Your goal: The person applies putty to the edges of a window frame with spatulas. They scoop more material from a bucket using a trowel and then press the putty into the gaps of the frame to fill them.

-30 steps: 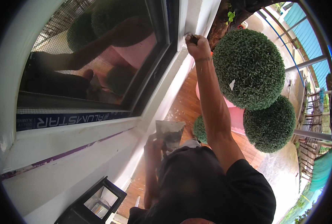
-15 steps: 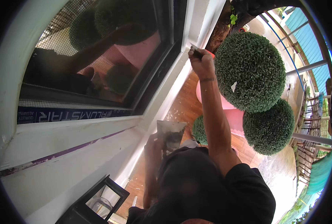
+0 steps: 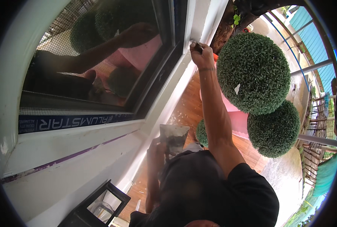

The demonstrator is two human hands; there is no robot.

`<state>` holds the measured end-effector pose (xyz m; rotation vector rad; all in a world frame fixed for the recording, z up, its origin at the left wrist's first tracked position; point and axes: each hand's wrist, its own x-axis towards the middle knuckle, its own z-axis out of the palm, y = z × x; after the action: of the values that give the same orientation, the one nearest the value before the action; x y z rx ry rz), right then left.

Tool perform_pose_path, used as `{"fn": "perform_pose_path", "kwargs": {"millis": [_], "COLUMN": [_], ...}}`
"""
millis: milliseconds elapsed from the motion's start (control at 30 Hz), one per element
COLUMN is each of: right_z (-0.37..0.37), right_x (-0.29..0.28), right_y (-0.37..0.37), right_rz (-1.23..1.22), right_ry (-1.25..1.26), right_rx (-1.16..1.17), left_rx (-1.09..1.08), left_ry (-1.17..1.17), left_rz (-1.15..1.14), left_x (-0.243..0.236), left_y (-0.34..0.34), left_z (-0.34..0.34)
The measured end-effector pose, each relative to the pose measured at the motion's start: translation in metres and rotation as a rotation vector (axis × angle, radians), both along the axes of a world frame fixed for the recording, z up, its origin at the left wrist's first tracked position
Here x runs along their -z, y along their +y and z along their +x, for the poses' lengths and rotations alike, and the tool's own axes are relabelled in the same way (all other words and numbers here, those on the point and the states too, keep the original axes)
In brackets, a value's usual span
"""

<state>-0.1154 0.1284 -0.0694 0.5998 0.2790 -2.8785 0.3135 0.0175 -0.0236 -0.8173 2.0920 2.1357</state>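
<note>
My right hand point(image 3: 201, 55) reaches far up to the corner of the white window trim point(image 3: 193, 47). It is closed on a putty knife point(image 3: 215, 57) with a red-orange handle end, whose blade is mostly hidden by my fingers and the trim. Low beside my body, my left hand point(image 3: 157, 151) grips a flat putty plate point(image 3: 173, 136) by its near side. Smeared grey-white paste covers part of that plate. Left of my right arm is the dark-framed window point(image 3: 96, 75) with a mesh screen, and my arm reflects in its glass.
Round green topiary balls point(image 3: 253, 72) stand close to the right of my outstretched arm. Pink cloth or board point(image 3: 238, 123) shows behind them. A black wall lantern point(image 3: 96, 204) juts out at lower left. Wooden-look floor point(image 3: 187, 106) lies below, with pale specks. A brown trunk point(image 3: 225, 32) rises beyond the trim.
My right hand has shifted slightly up and left along the trim, and the knife has turned so less of its handle shows. My left hand and plate stay nearly in place.
</note>
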Motion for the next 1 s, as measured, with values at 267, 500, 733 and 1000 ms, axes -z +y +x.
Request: {"fn": "perform_pose_path", "kwargs": {"millis": [267,500,733,1000], "right_z": [-0.008,0.121,0.145,0.082], "right_x": [-0.050,-0.058,-0.144,-0.204], "right_y": [0.013,0.102,0.146,0.137], "right_rz": [0.437,0.384,1.045,2.124], "right_ry": [0.339,0.496,0.531,1.276], "right_rx": [-0.048,-0.200,-0.235,-0.023], "left_rx": [0.000,0.024,-0.025,-0.114], "left_ry": [-0.026,0.237,0.381,0.345], "left_rz": [0.000,0.033,0.281,0.326], "left_x": [-0.010,-0.006,0.028,0.041], "left_y": [0.006,0.022,0.026,0.055], "left_z": [-0.007,-0.027,-0.053,-0.067]}}
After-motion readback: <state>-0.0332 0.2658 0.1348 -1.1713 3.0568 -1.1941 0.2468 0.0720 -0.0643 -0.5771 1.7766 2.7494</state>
